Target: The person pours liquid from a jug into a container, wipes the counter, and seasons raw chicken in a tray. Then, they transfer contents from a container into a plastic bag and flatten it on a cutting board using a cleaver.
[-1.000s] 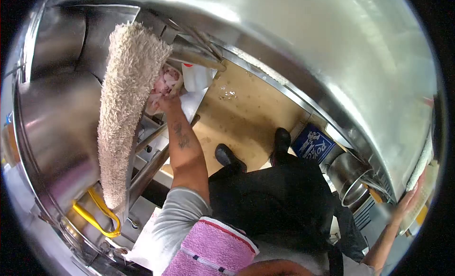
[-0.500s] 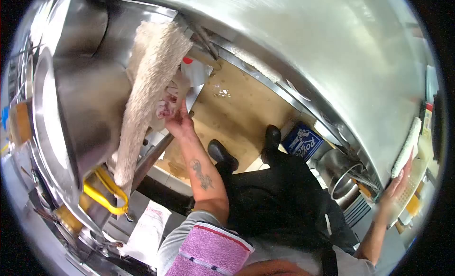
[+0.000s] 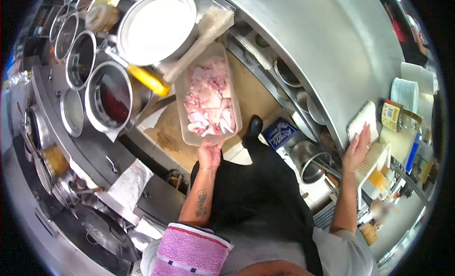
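“Tub, translucent, one. Location?”

“Directly beyond the left hand, over the tan floor. Well apart from the right hand.”

“Contents?”

“Raw meat, pale pink pieces, heaped along most of the length.”

“State of left hand?”

“Grasping the tub by the near end. Support beneath the far end: cannot tell.”

“State of right hand?”

“Laid flat, fingers extended, on a white cloth, at the edge of the steel counter.”

“Around the right hand?”

“White slotted basket, just beside. Labelled tin and stack of plates, farther out past the fingertips.”

“Out to the left of the left hand?”

“Metal pot, dark red contents. Yellow handle, between pot and tub. Shaggy beige cloth, ahead, near the tub's far end.”

“Between the hands?”

“Blue box, lettered ROYAL, low down, beside a dark shoe.”

“Behind the left hand?”

“Purple towel, striped border, draped over the upper arm.”
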Tool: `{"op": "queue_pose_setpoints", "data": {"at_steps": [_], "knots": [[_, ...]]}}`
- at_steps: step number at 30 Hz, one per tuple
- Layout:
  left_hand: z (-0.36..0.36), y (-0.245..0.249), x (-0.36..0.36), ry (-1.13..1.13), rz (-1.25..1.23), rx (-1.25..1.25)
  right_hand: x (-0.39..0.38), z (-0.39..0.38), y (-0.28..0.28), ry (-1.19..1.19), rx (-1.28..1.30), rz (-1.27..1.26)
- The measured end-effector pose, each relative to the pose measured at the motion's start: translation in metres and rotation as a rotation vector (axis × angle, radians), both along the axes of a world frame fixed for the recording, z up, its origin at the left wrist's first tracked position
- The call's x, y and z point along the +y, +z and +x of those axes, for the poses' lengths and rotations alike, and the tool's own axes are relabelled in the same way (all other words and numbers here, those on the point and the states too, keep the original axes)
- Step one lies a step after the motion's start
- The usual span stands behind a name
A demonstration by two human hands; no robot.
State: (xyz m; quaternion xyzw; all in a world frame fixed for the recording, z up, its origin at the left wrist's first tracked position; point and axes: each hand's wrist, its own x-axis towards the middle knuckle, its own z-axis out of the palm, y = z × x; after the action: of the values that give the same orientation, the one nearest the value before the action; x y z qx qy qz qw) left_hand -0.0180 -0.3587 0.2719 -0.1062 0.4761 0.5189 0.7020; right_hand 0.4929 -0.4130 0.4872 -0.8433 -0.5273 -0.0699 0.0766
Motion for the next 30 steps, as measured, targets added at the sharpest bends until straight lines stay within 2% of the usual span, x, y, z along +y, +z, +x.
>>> {"op": "queue_pose_setpoints", "data": {"at_steps": [2, 4, 6, 8, 9, 10, 12, 13, 14, 16, 18, 20, 23, 26, 28, 30], "knots": [[-0.009, 0.044, -0.038, -0.047, -0.043, -0.012, -0.001, -0.011, 0.009, 0.007, 0.07, 0.147], [-0.027, 0.094, -0.069, -0.207, -0.085, 0.093, -0.003, -0.028, 0.023, 0.295, -0.011, 0.224], [-0.049, 0.144, -0.091, -0.203, -0.035, 0.135, 0.007, -0.069, 0.023, 0.497, 0.376, 0.109], [-0.065, 0.199, -0.098, -0.341, -0.128, 0.256, 0.043, -0.16, 0.047, 0.116, 1.039, -0.028], [-0.073, 0.224, -0.103, -0.356, -0.1, 0.247, 0.047, -0.182, 0.038, -0.094, 1.319, -0.125], [-0.077, 0.251, -0.102, -0.382, -0.101, 0.248, 0.046, -0.196, 0.012, -0.315, 1.588, -0.216], [-0.088, 0.285, -0.1, -0.411, -0.042, 0.215, 0.036, -0.204, -0.035, -0.598, 2.092, -0.429], [-0.081, 0.317, -0.086, -0.398, -0.053, 0.24, 0.043, -0.214, -0.014, -0.52, 2.306, -0.413], [-0.098, 0.313, -0.087, -0.47, 0.023, 0.235, 0.052, -0.228, 0.006, -0.427, 2.52, -0.389], [-0.089, 0.33, -0.072, -0.48, 0.085, 0.32, 0.061, -0.232, 0.029, -0.336, 2.531, -0.303], [-0.082, 0.331, -0.045, -0.508, 0.182, 0.359, 0.066, -0.219, 0.04, -0.14, 2.392, -0.094], [-0.057, 0.335, -0.009, -0.579, 0.272, 0.381, 0.084, -0.201, 0.072, -0.107, 2.294, -0.03], [-0.038, 0.354, 0.021, -0.51, 0.42, 0.455, 0.096, -0.2, 0.14, -0.177, 2.135, 0.097], [-0.024, 0.377, 0.047, -0.671, 0.474, 0.381, 0.104, -0.182, 0.169, -0.248, 1.983, 0.118], [0.048, 0.364, 0.084, -0.731, 0.427, 0.364, 0.129, -0.108, 0.121, -0.297, 1.922, 0.073], [0.092, 0.346, 0.109, -0.782, 0.398, 0.453, 0.139, -0.049, 0.081, -0.326, 1.836, 0.022]]}}
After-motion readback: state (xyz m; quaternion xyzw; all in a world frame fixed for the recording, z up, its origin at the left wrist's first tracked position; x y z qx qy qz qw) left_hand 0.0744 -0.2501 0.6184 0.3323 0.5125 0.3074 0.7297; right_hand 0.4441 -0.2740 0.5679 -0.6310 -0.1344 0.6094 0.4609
